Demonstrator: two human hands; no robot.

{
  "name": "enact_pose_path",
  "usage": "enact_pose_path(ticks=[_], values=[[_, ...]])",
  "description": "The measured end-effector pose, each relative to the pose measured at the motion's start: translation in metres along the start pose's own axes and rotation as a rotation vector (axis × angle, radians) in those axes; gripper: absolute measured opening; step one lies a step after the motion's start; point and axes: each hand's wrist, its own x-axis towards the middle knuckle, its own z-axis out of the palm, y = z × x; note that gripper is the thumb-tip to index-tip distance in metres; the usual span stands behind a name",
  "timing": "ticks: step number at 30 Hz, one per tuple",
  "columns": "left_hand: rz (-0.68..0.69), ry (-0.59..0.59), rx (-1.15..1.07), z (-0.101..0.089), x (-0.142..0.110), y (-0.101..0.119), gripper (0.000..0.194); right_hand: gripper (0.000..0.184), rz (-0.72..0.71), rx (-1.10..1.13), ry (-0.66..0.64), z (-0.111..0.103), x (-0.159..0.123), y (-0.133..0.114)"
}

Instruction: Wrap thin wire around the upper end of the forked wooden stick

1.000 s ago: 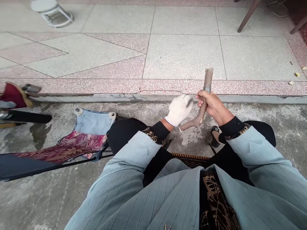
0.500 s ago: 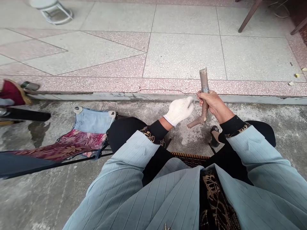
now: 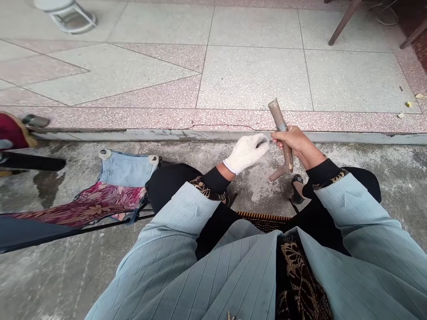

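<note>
No text, label, brand, number or sign is being shown legibly anywhere in the head view. A small pale mark [image 3: 297, 178] is being borne by the dark shoe [image 3: 296, 194], but it is being shown too small for anything to be read.

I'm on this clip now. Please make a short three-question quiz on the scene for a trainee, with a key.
1. Multiple choice: which side wears the white glove?
A) left
B) right
C) both

2. True or false: the right hand grips a stick.

3. Fill in: on the tiled floor, at the picture's upper left, there is a white ____.

Key:
1: A, the left hand; the other is bare.
2: True; the bare fingers close around it.
3: stool, partly cut off by the picture's top edge.
</note>
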Motion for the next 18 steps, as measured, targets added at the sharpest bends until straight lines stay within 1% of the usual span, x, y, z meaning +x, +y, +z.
enact_pose_path(ticks=[3, 6, 8, 10, 13, 15, 18], values=[[0.008, 0.014, 0.102, 0.0020, -0.0020, 0.0001, 0.030, 0.015, 0.033, 0.031, -0.016, -0.0028, 0.0027, 0.0028], [0.014, -0.014, 0.188, 0.0032, -0.0031, 0.0014, 0.034, 0.015, 0.061, 0.102, -0.049, -0.0056, 0.0054, 0.0047], [0.006, -0.032, 0.141, 0.0022, -0.0029, 0.0024, 0.033, 0.014, 0.079, 0.154, -0.078, -0.0070, 0.0064, 0.0052], [-0.010, -0.050, 0.033, 0.0004, -0.0019, 0.0031, 0.032, 0.013, 0.091, 0.193, -0.094, -0.0075, 0.0067, 0.0052], [-0.023, -0.118, -0.121, -0.0010, -0.0004, 0.0024, 0.032, 0.014, 0.083, 0.200, -0.099, -0.0074, 0.0062, 0.0054], [-0.005, -0.166, -0.171, 0.0001, 0.0002, 0.0009, 0.033, 0.016, 0.075, 0.191, -0.107, -0.0075, 0.0058, 0.0062], [0.023, -0.194, -0.205, 0.0028, 0.0011, -0.0018, 0.034, 0.018, 0.088, 0.207, -0.144, -0.0089, 0.0062, 0.0081]])
